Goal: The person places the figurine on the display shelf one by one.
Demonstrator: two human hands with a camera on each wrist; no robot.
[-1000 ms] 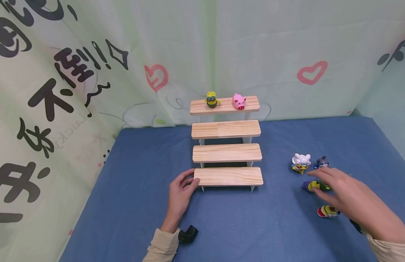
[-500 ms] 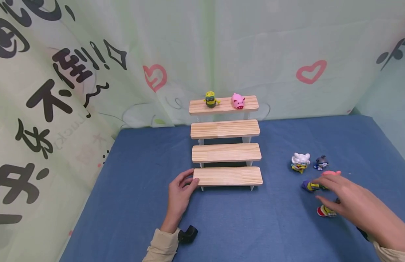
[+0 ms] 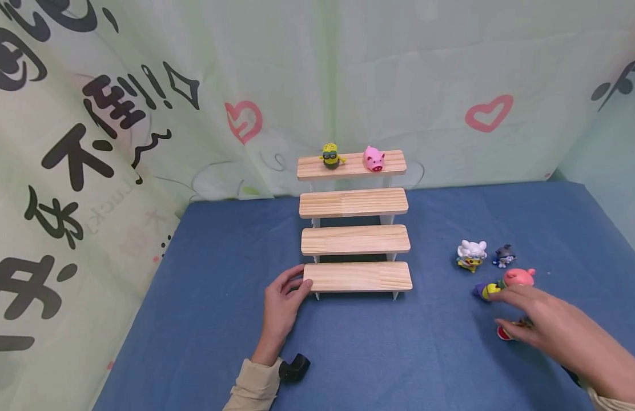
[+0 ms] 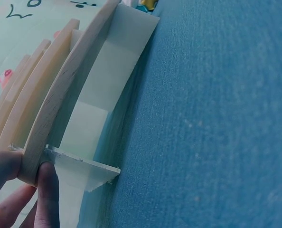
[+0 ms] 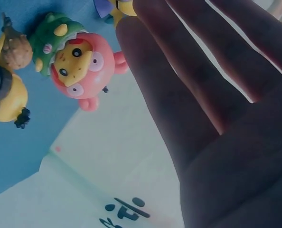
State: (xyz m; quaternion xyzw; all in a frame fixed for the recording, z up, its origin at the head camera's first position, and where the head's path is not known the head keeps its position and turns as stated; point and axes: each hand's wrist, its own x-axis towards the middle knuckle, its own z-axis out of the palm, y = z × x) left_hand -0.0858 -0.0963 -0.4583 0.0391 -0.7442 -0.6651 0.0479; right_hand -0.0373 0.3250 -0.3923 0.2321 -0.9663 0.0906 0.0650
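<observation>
My left hand (image 3: 281,305) pinches the left end of the lowest board (image 3: 358,278) of a four-step wooden display stand; the left wrist view shows thumb above and a finger (image 4: 47,199) below the board (image 4: 60,95). On the right, my right hand (image 3: 564,337) hovers low over small toy figures, its fingers extended. Under its fingertips lie a purple-and-yellow figure (image 3: 485,291) and a red-and-yellow one (image 3: 504,333), partly hidden by the hand. Just beyond the hand is a duck figure in a pink hood (image 3: 519,277), its yellow face visible in the right wrist view (image 5: 77,59).
A minion figure (image 3: 330,156) and a pink pig (image 3: 374,159) stand on the top board. A white-hatted figure (image 3: 471,255) and a small grey one (image 3: 504,256) stand behind the right hand. Printed curtains (image 3: 400,74) hang behind the blue-covered table (image 3: 379,354).
My right hand has moved toward the front of the table, uncovering the pink-hooded figure and covering more of the red-and-yellow one. The left hand stays on the board.
</observation>
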